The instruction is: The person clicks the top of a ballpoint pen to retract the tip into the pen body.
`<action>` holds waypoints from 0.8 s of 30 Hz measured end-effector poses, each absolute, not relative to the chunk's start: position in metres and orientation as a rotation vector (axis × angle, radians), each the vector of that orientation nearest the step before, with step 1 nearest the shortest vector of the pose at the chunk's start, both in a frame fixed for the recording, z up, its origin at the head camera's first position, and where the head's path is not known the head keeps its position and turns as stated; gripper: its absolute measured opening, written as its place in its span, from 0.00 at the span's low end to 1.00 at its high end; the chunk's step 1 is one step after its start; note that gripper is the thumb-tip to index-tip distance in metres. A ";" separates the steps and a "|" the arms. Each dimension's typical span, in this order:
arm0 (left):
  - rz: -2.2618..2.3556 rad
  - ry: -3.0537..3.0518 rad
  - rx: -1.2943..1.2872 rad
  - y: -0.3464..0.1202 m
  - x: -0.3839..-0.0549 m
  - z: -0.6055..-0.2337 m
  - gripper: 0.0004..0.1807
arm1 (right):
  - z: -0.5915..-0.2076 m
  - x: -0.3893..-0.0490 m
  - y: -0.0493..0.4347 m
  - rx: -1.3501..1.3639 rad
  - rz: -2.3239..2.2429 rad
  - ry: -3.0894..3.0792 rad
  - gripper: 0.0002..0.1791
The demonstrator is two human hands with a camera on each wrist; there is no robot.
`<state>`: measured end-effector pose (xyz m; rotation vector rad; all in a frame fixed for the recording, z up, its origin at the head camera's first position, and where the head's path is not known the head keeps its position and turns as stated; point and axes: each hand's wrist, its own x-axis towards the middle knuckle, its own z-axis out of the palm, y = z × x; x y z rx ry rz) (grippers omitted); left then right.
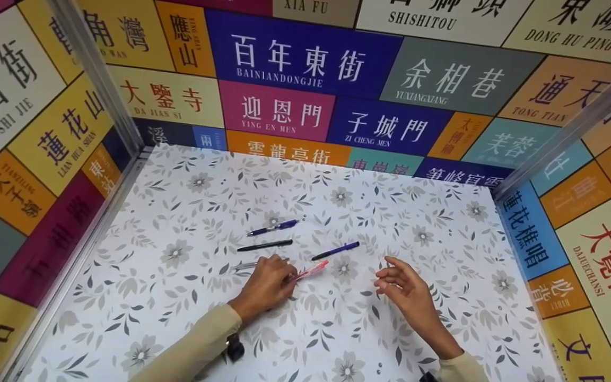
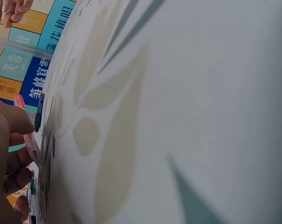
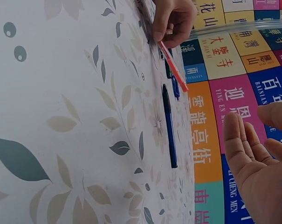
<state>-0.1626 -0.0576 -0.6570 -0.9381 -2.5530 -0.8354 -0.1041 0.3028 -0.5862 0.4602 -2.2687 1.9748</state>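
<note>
My left hand [image 1: 265, 286] pinches a pink pen [image 1: 314, 268] between thumb and fingers, its pink end tilted up off the cloth, as the right wrist view also shows. Beside that hand lies a clear grey pen [image 1: 246, 266], partly hidden by the fingers. Farther back are a black pen [image 1: 264, 245] and a dark blue pen with a clip [image 1: 275, 228]. A blue pen with a black end [image 1: 337, 250] lies to the right of the pink one. My right hand [image 1: 409, 294] hovers over the right side with loosely bent fingers, holding nothing.
The table [image 1: 189, 297] is covered with a white cloth printed with grey leaves and flowers. Coloured panels with Chinese place names [image 1: 305, 58] stand behind it and along both sides, with metal posts [image 1: 106, 85] at the corners.
</note>
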 end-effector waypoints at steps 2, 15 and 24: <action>-0.794 -2.548 -0.948 -0.058 -0.163 -0.657 0.03 | -0.587 -0.104 0.304 0.463 1.971 -2.270 0.32; -0.815 -2.508 -0.936 -0.062 -0.162 -0.667 0.04 | -0.593 -0.103 0.308 0.474 1.990 -2.267 0.32; -0.897 -2.484 -0.930 -0.063 -0.164 -0.674 0.04 | -0.594 -0.102 0.309 0.453 2.017 -2.253 0.31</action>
